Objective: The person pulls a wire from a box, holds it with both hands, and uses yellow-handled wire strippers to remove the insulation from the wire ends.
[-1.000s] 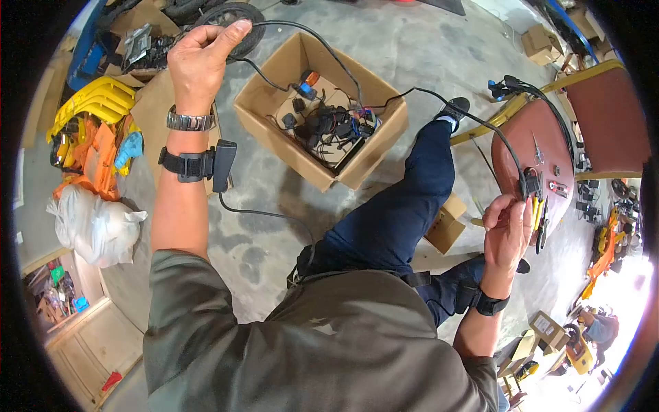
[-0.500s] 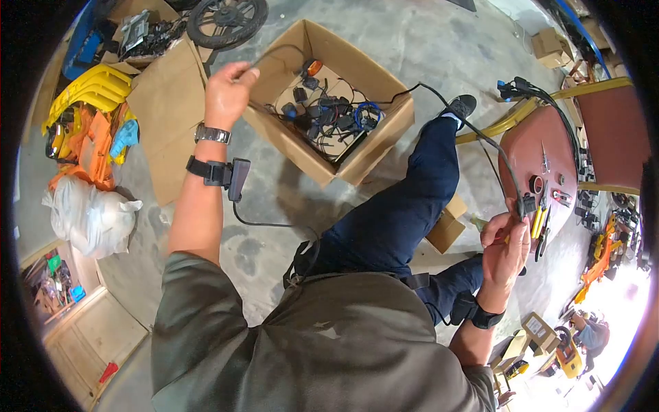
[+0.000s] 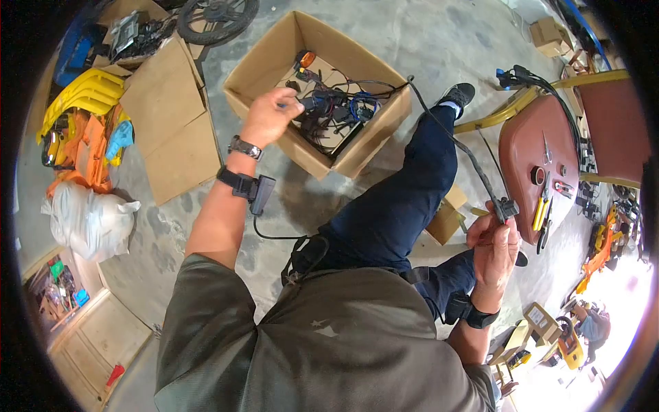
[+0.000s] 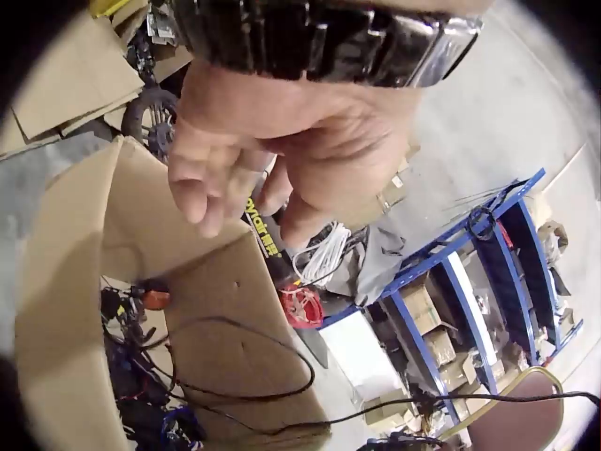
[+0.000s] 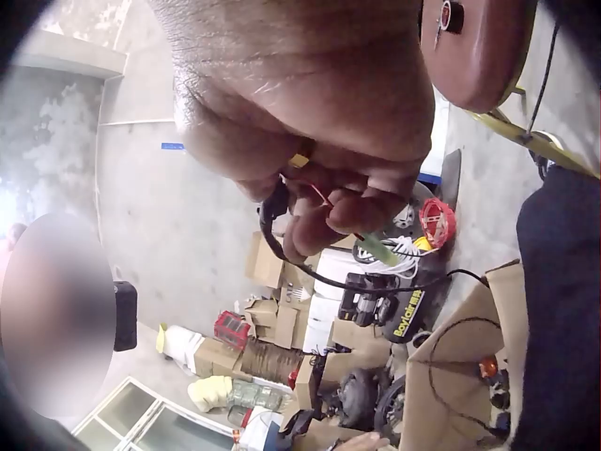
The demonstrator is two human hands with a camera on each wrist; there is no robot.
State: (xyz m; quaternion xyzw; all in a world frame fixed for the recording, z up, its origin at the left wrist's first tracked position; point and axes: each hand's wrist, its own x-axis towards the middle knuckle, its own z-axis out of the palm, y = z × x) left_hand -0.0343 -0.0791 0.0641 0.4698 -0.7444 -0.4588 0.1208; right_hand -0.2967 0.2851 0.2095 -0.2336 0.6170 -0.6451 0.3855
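Note:
In the head view my left hand (image 3: 269, 118) is over the near left side of a cardboard box (image 3: 257, 72). The left wrist view shows its fingers (image 4: 214, 193) loosely bent, with no cable between them. My right hand (image 3: 495, 250), in front of the chair seat, pinches the end of a black wiring cable (image 3: 473, 161) beside a black connector (image 3: 506, 208). A thin red wire (image 5: 310, 191) and a pale translucent sleeve (image 5: 378, 248) show by its fingers in the right wrist view. From there the cable runs across to the box, which holds tangled wires and connectors (image 3: 336, 110).
A red-brown chair seat (image 3: 532, 158) carries tape (image 3: 537, 176), yellow-handled pliers (image 3: 541, 209) and scissors. Flattened cardboard (image 3: 168, 123), yellow and orange plastic parts (image 3: 86, 99) and a white bag (image 3: 93, 220) lie at the left. A wheel (image 3: 218, 19) lies behind.
My left hand has come down and right from its raised place, letting go of the cable, which now lies in the box. The right hand has shifted slightly left and down with its end.

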